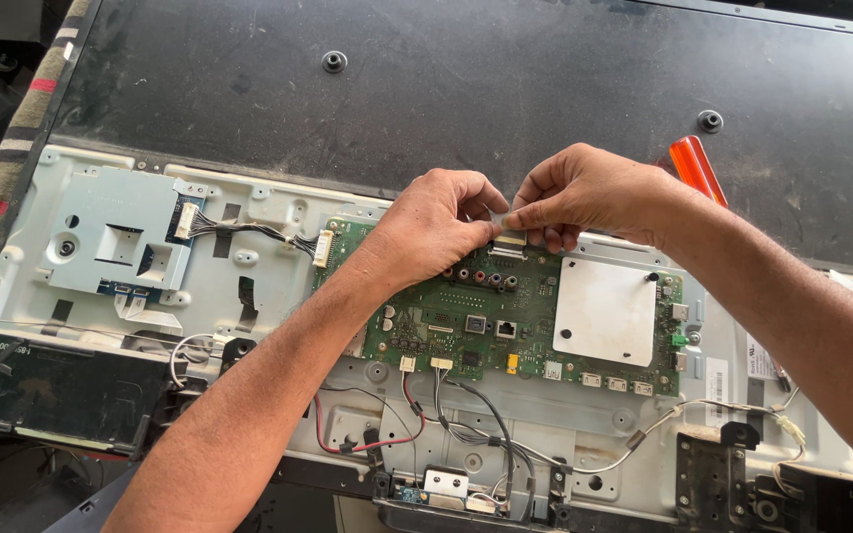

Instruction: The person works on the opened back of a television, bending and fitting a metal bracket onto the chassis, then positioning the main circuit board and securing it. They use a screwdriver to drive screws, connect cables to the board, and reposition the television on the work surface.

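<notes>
I see my left hand (441, 222) and right hand (575, 197) meeting fingertip to fingertip, both pinching a flat ribbon cable (502, 219) just above its connector (507, 240) at the top edge of the green circuit board (476, 316). I judge the cable not yet free. Below my hands the board's lower wires (466, 415) remain plugged in; beyond my right wrist lies an orange-handled tool (695, 168).

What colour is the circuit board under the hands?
Green, with a pale metal shield plate on its right part. The circuit board shows best in the head view.
</notes>
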The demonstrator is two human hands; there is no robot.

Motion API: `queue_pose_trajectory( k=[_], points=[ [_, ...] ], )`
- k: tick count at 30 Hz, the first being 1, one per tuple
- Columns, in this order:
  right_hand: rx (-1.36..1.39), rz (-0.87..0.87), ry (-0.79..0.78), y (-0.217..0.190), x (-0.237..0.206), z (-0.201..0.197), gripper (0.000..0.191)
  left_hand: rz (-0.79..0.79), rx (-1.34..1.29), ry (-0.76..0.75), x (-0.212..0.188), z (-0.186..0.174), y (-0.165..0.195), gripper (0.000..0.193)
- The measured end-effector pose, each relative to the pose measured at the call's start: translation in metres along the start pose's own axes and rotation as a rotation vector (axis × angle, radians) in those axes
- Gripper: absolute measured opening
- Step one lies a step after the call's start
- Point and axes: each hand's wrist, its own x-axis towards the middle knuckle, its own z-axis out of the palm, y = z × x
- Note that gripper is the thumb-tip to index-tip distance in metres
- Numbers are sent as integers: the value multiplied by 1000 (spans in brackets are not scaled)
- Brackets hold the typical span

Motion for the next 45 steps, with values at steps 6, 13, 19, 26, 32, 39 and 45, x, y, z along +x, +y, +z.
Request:
queue_pose_trajectory(
  k=[6,13,19,26,32,39,45],
  points=[
    [3,5,2,2,1,-1,23,11,-1,2,0,0,1,24],
    [3,-13,-16,1,0,0,24,5,17,3,1,-1,2,24],
    [32,3,-21,4,-1,0,21,31,37,26,4,1,-8,25],
    [70,-45,-2,4,-6,2,19,69,-16,40,7,2,-11,25],
    [171,-13,22,11,-6,6,19,27,-70,-8,7,1,-9,27],
    [201,-26,34,14,-3,5,19,-30,-73,5,6,1,-8,28],
    [219,-32,7,15,-3,5,19,7,-75,-7,7,1,-10,28]
  ],
)
